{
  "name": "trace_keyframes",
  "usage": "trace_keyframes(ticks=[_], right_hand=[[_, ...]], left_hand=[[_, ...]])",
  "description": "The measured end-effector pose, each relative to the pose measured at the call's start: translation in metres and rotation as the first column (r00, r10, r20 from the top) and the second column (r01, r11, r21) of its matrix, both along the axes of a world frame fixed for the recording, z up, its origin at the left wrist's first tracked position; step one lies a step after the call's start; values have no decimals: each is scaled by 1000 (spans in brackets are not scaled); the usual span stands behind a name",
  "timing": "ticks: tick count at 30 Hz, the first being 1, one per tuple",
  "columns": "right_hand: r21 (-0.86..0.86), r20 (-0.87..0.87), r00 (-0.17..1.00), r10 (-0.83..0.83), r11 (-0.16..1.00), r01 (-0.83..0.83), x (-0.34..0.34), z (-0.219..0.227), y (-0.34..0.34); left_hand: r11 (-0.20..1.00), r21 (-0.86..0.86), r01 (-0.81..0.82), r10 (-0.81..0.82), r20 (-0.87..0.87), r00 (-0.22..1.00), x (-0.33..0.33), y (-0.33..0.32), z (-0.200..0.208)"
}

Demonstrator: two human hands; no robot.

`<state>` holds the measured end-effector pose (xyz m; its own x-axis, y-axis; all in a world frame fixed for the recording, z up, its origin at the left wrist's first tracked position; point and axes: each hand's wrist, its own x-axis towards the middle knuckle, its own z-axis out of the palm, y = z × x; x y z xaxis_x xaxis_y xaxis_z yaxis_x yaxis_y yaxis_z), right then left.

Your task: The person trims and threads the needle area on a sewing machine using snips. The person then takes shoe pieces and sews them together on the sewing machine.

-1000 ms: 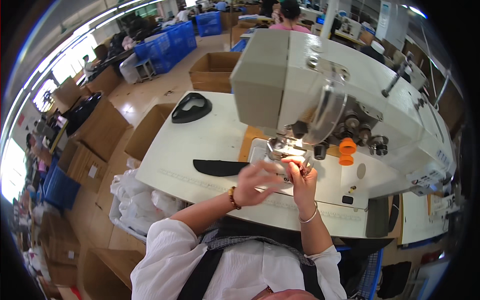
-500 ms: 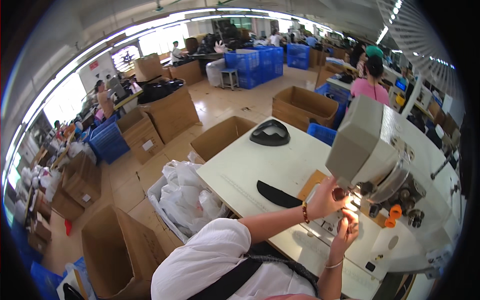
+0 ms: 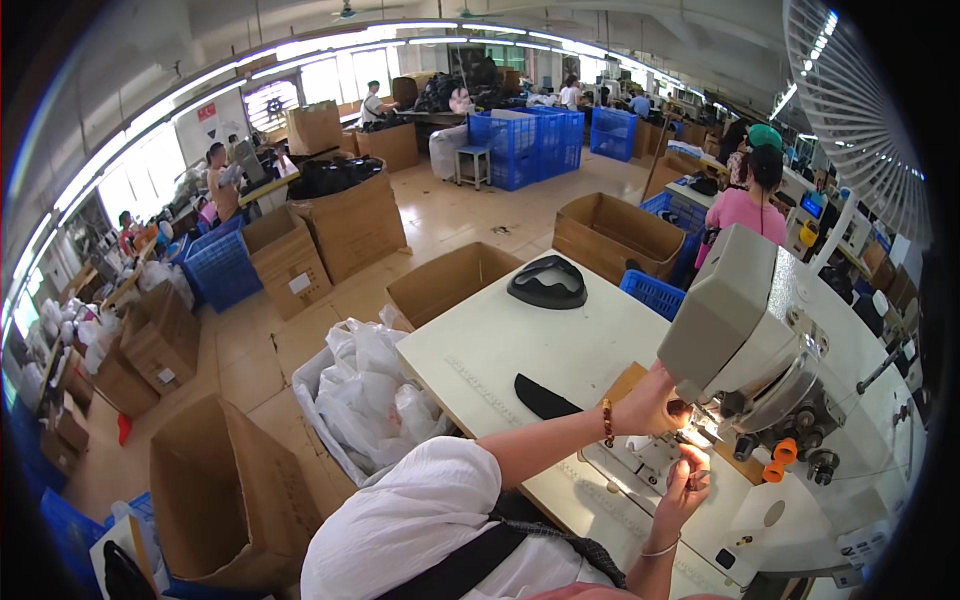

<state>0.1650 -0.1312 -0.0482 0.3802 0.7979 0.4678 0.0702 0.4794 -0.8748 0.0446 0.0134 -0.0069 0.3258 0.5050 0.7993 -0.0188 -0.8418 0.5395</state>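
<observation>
- Across a busy, tiled-floor workshop under strip lights, the nearest surface is a broad white worktop (image 3: 470, 345) with a printed ruler along its front edge.
- Closest in, the right hand (image 3: 685, 488), with a silver bangle at its wrist, is raised just in front of the needle area, fingers curled and bunched; whether they pinch a thread or anything else is too small to tell.
- Just beyond it, the left hand (image 3: 645, 408), wearing a brown beaded bracelet, reaches under the machine head toward the lit metal needle parts (image 3: 706, 425); its fingertips are partly lost there, so I cannot tell whether it is clamped on anything. The two hands are apart.
- The large cream-coloured metal sewing machine (image 3: 715, 305) stands at the worktop's right, orange knobs (image 3: 785, 452) on its side.
- The step in hand looks like fine adjusting or threading at the needle; the next move probably calls for steady fingertips and a clear sightline.
- Left of the hands, a flat black curved piece (image 3: 542, 399) lies untouched; farther back sits a hollow black moulded shell (image 3: 546, 298).
- Past the worktop are a blue plastic crate (image 3: 652, 296), an open brown cardboard box (image 3: 612, 245) and a co-worker in pink (image 3: 748, 214).
</observation>
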Motion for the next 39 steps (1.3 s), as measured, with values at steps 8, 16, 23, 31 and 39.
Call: trace_keyframes(ticks=[8,16,23,31,39], right_hand=[[25,59,998,17,1000,-19,-1,-6,2],[-88,-79,985,153,983,-159,-14,9,-9],[-175,-200,959,202,955,-238,-19,23,-28],[-268,-200,960,195,932,-245,-14,31,-30],[-345,-94,968,233,904,-251,-3,50,-25]], left_hand=[[990,-141,19,-23,-30,999,-5,-15,2],[862,429,-269,255,92,963,-53,-50,15],[676,717,168,47,-270,962,-63,-59,49],[724,626,288,20,-436,900,-64,-35,58],[873,335,354,-211,-395,894,-66,-21,53]])
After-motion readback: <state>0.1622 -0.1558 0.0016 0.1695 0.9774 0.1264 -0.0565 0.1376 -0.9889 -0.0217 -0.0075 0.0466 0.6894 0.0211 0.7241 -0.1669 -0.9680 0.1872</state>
